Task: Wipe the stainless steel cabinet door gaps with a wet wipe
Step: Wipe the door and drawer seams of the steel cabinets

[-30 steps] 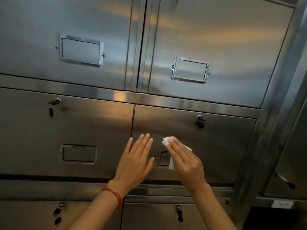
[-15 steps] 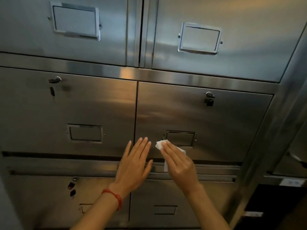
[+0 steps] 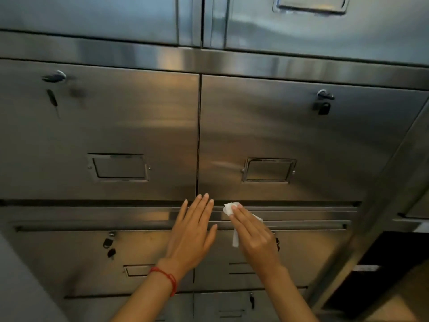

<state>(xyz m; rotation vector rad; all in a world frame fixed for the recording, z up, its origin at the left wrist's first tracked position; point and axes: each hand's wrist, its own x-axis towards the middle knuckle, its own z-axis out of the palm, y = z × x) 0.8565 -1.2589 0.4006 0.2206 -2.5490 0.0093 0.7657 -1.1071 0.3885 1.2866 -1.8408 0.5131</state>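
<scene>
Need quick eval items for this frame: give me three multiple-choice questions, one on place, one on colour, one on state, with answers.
1. Where is the wet wipe?
A. under the right hand's fingers on the horizontal rail
B. on the floor
C. inside the upper right label frame

2. What colour is the wrist string?
A. blue
B. red
C. green

3. How is the left hand?
A. fisted
B. gripping a key
C. open, fingers extended, holding nothing

Answers: 1 A, the right hand presses the wipe against the horizontal rail between door rows. 2 B, it shows red on the left wrist. 3 C, the fingers are spread flat.
</scene>
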